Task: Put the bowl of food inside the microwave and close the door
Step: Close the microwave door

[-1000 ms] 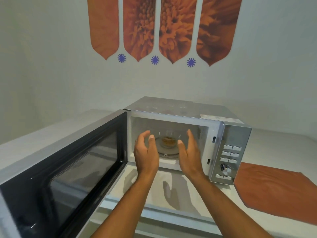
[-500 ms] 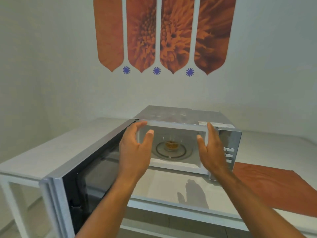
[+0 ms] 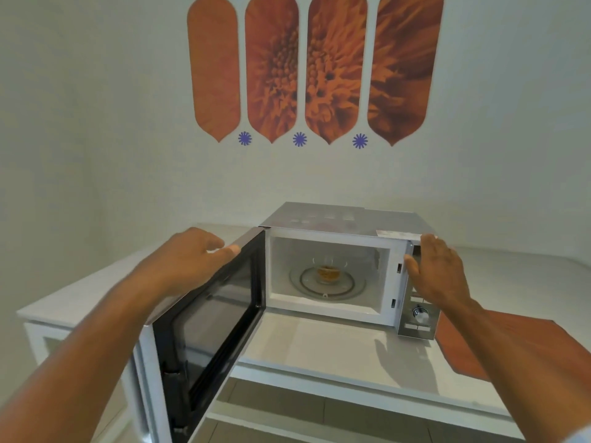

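A silver microwave (image 3: 339,219) stands on a white counter against the wall. Its door (image 3: 208,321) is swung wide open to the left, dark window facing inward. A clear glass bowl of brownish food (image 3: 328,272) sits on the glass turntable inside the white cavity. My left hand (image 3: 188,257) rests over the top edge of the open door, fingers spread across it. In front of the control panel at the microwave's right front corner is my right hand (image 3: 438,273), fingers apart, holding nothing.
The white counter (image 3: 319,343) runs left and right of the microwave, its front edge just below the open door. An orange mat (image 3: 499,343) lies on the counter to the right. Orange flower panels (image 3: 307,68) hang on the wall above.
Both hands have drawn out of the microwave cavity and spread apart, the left onto the door's top edge and the right to the control panel side. The bowl stays inside. The view has pulled back.
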A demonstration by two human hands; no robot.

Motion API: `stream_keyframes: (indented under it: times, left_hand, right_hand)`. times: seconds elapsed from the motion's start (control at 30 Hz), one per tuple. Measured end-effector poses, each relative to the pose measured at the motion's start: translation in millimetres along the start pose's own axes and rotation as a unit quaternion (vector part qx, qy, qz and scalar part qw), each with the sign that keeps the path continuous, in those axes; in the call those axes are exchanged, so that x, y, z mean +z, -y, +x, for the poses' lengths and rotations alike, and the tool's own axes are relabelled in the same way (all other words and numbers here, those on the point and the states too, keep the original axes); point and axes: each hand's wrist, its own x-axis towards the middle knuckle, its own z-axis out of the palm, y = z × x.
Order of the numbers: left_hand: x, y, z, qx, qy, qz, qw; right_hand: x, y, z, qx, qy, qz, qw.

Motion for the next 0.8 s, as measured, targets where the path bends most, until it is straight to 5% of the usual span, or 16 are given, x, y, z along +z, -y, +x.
stream_keyframes:
  times: [0.27,0.8]
  left_hand:
    - [4,31,17,0.017,0.095,0.057,0.994]
    - [50,-20,5,0.143,0.077,0.017,0.987]
  right_hand:
    - [3,-4,1,-0.019,0.036,-0.087,0.995]
    - [-1,-12,5,-0.047,0.032,-0.096,0.994]
